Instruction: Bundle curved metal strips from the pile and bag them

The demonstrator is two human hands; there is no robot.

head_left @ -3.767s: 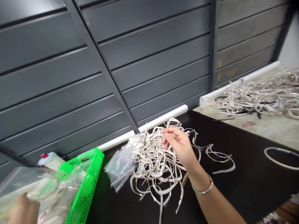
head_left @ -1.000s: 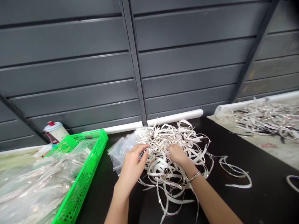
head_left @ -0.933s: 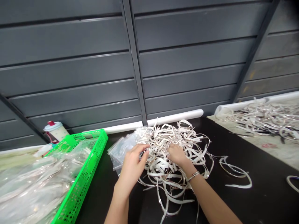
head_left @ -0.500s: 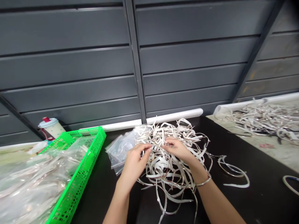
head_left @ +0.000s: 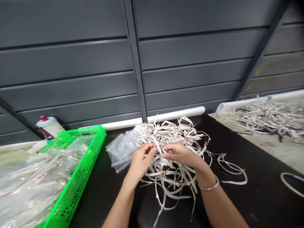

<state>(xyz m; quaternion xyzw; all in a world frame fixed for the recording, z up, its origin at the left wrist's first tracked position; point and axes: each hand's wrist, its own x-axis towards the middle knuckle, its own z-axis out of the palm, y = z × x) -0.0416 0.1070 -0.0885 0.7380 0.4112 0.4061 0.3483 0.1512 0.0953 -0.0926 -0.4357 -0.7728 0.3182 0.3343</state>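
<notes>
The left hand (head_left: 142, 161) and right hand (head_left: 181, 155) pinch a white strip (head_left: 158, 148) between narrowly closed fingers, resting against the tangled pile of strips (head_left: 173, 180).

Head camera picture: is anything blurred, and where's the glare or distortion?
In the head view, the plastic bags in the green plastic crate show bright glare; the grey slatted wall looks slanted and bowed, likely wide-angle distortion; the pale strips look fairly sharp, with no strong blur.
</notes>
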